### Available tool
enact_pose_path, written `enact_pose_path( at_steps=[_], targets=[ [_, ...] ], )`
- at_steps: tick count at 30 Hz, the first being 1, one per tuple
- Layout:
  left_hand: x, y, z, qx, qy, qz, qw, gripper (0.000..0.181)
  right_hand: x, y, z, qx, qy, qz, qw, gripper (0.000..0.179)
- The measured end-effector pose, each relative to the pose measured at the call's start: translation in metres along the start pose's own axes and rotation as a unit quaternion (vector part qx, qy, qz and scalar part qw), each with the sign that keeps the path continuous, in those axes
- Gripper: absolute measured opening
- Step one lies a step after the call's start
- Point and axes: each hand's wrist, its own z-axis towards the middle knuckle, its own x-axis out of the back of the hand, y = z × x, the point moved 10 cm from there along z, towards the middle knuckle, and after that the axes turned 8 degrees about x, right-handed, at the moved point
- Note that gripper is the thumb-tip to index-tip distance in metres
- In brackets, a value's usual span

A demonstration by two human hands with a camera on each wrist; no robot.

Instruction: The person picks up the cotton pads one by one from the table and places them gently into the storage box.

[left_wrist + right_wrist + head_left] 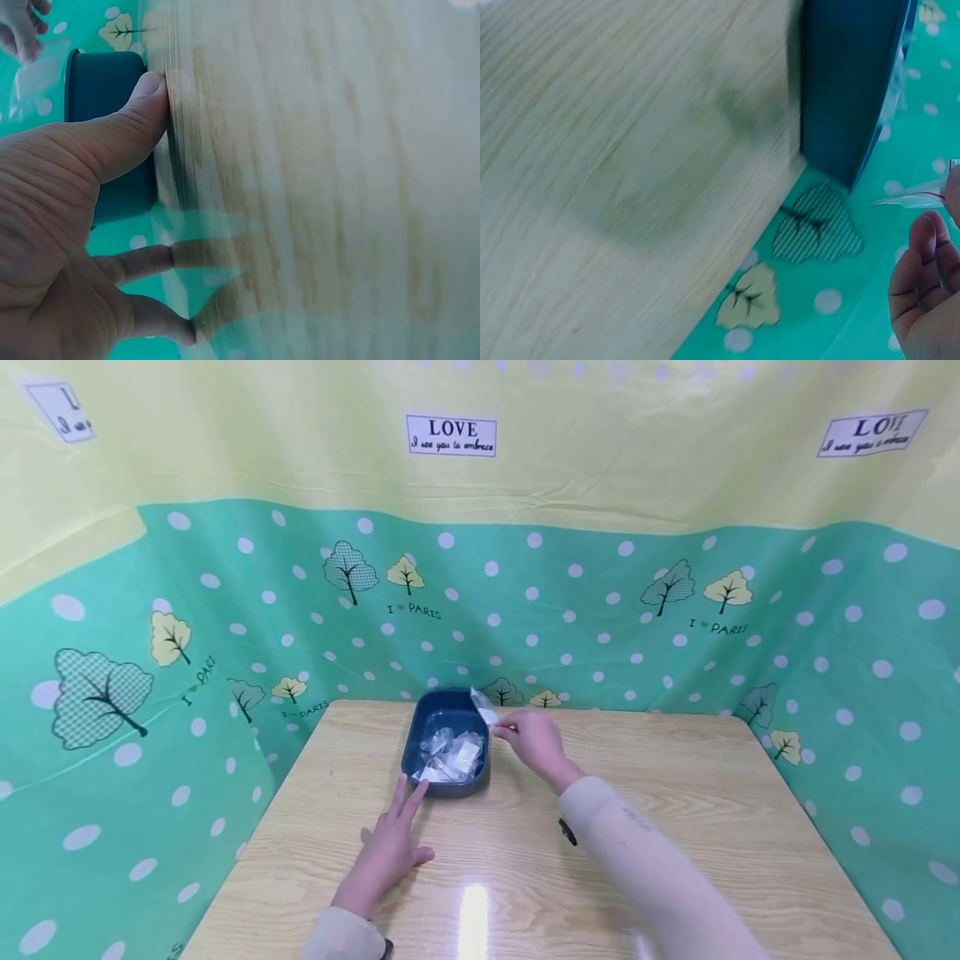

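A dark blue plastic bin stands at the back of the table, with several small clear plastic bags holding white pieces inside. My right hand is at the bin's right side and pinches another small clear bag, which is raised over the right rim. In the right wrist view this bag shows a thin red line at its edge. My left hand lies in front of the bin with fingers spread, two fingertips right at its near left corner. The left thumb is stretched out over the table.
The wooden table reaches back to a green and yellow printed curtain, which also hangs along the left and right sides. The bin sits close to the back edge.
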Motion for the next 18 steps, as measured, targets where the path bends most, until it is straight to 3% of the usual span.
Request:
enact_pose_path(
  at_steps=[5,9,18],
  targets=[
    [-0.001,0.001,0.001,-0.003,0.002,0.000,1.0000,0.122,-0.011,-0.026,0.003,0.033,-0.016,-0.010,0.9993,0.022],
    [-0.003,0.003,0.001,-0.006,0.001,0.002,1.0000,0.123,-0.017,-0.032,-0.001,0.044,-0.022,-0.011,0.9987,0.025],
    [0.002,0.005,-0.004,0.000,-0.001,-0.003,1.0000,0.122,-0.020,0.005,-0.019,-0.007,-0.037,0.012,0.9992,0.028]
  ],
)
